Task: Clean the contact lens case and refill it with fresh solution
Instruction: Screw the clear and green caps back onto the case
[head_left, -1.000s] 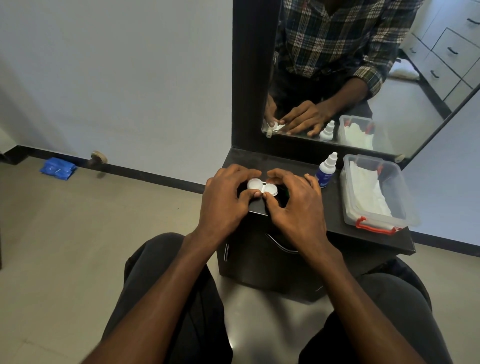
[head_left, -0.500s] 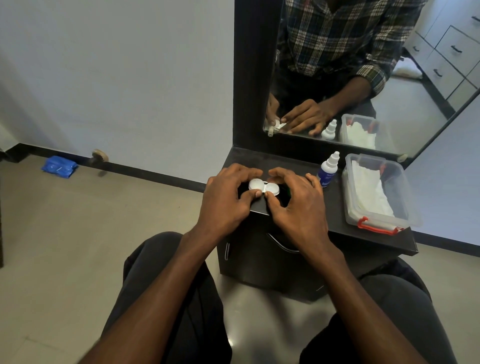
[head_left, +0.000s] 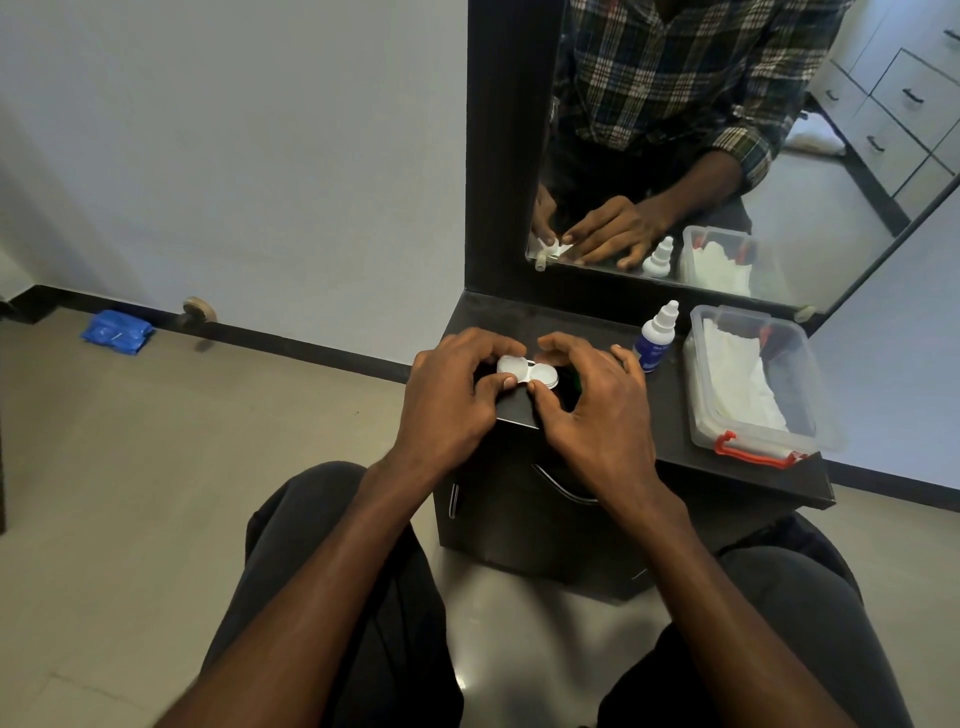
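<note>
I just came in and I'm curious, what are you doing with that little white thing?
A person sits at a dark dresser top before a mirror, holding a white contact lens case with both caps on. The left hand pinches one end, the right hand the other. A solution bottle stands capped beside the right hand, next to a clear box holding white tissue. Nothing is poured yet.

My forearms are bare down to my left hand (head_left: 451, 400) and right hand (head_left: 597, 410), with no watch or rings on them. I wear dark grey trousers (head_left: 332, 597). The mirror (head_left: 727, 156) shows my plaid shirt (head_left: 675, 67), checked in dark green, white and brown, sleeve rolled above the wrist.
</note>
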